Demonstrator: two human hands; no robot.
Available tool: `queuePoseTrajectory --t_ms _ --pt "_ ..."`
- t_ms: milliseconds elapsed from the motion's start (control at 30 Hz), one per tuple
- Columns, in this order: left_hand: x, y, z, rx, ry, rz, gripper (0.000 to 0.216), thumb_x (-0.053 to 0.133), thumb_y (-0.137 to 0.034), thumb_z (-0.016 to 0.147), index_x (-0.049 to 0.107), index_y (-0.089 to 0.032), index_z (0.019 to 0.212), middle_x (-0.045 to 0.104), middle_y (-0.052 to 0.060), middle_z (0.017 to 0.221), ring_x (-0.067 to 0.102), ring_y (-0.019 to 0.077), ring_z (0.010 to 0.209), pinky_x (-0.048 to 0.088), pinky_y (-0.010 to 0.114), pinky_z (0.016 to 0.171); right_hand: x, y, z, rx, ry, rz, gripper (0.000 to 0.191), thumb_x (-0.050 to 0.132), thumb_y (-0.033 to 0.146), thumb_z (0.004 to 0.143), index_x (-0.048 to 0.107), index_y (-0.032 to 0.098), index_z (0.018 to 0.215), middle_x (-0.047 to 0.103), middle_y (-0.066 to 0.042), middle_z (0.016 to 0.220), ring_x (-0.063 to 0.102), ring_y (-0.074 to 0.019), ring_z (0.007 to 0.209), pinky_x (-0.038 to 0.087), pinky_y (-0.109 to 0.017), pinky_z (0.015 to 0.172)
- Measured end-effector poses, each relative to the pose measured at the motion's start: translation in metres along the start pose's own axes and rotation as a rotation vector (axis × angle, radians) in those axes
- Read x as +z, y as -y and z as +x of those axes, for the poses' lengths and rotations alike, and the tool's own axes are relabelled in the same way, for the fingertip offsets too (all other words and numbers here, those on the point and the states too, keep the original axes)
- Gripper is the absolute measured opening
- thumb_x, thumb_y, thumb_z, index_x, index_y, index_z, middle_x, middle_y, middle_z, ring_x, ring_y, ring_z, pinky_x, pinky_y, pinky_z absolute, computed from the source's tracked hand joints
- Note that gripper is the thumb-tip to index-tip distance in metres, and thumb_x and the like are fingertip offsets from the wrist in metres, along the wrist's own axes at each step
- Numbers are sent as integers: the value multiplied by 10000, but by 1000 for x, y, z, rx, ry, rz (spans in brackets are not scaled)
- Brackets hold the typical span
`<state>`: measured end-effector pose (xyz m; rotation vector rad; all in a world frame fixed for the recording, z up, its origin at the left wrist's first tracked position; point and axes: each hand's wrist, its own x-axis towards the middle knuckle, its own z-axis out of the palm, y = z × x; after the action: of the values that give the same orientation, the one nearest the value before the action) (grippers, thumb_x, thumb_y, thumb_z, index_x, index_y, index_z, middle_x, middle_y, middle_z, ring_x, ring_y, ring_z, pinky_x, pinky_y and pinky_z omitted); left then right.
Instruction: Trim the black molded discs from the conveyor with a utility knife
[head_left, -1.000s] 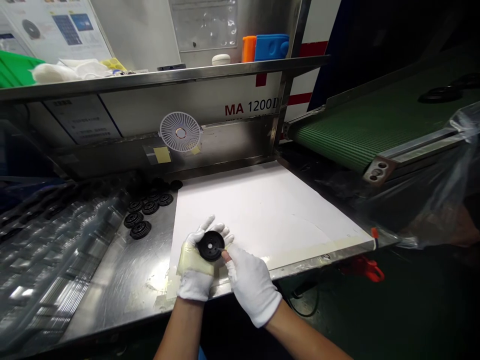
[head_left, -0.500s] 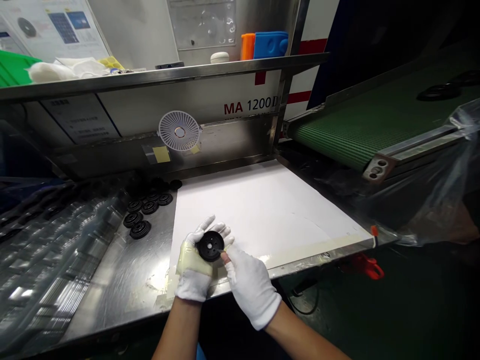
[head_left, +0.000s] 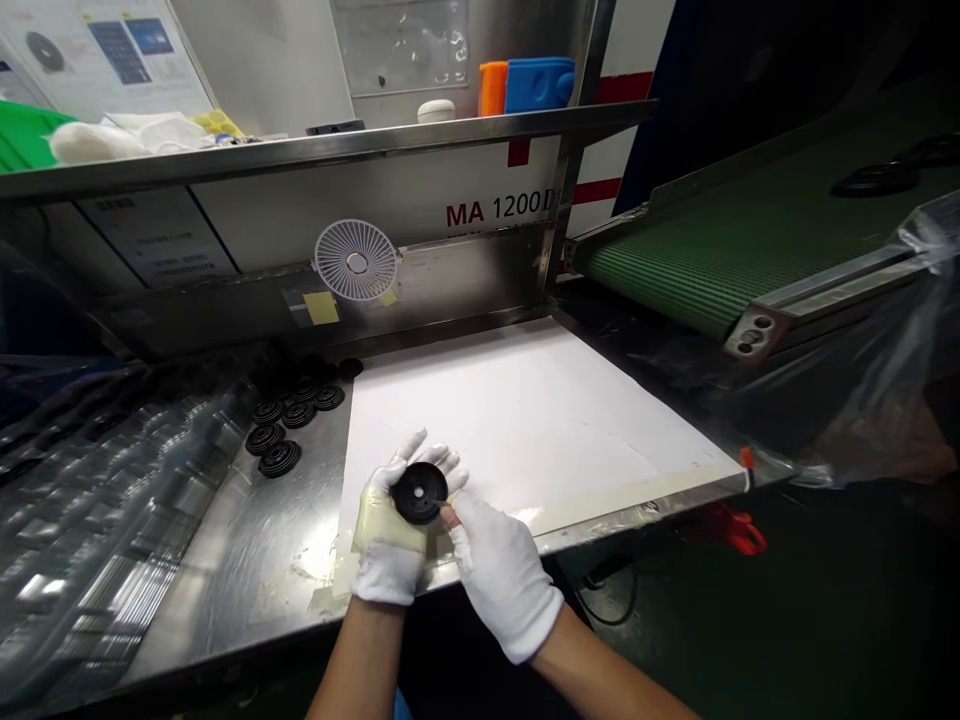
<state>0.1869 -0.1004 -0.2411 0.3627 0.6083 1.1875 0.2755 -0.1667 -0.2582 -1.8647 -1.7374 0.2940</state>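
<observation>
Both my hands wear white gloves and work over the near edge of a white sheet [head_left: 525, 420] on a steel bench. My left hand [head_left: 386, 530] cradles a round black disc [head_left: 420, 492] in its palm, fingers curled up round its rim. My right hand [head_left: 499, 570] is pinched closed, its thumb and forefinger pressing a thin small tool, too small to name, against the disc's right edge.
Several more black discs [head_left: 289, 425] lie on the steel bench [head_left: 255, 550] left of the sheet, beside clear plastic trays [head_left: 97, 500]. A small white fan [head_left: 355, 262] stands at the back. A green conveyor belt [head_left: 750, 240] carrying black parts runs at the right. A shelf [head_left: 337, 150] hangs overhead.
Hands and disc stay in nearly the same spot; my right fingertips have shifted slightly along the disc's edge.
</observation>
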Motion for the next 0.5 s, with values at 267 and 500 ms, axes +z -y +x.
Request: queuePoseTrajectory --t_ms 267,500 --pt "4 9 5 96 -21 -111 120 592 -175 717 593 -172 837 529 -15 643 540 117 632 477 285 665 1 -3 1 6 -9 -8 224 334 290 923 542 239 857 642 13 751 584 -145 667 255 -269 568" --pt "-1 9 -1 139 -98 -30 237 556 -187 726 603 -161 957 602 51 798 589 181 784 480 389 789 4 -2 -2 12 26 -14 255 315 297 924 531 232 805 635 7 704 573 -145 617 242 -273 544"
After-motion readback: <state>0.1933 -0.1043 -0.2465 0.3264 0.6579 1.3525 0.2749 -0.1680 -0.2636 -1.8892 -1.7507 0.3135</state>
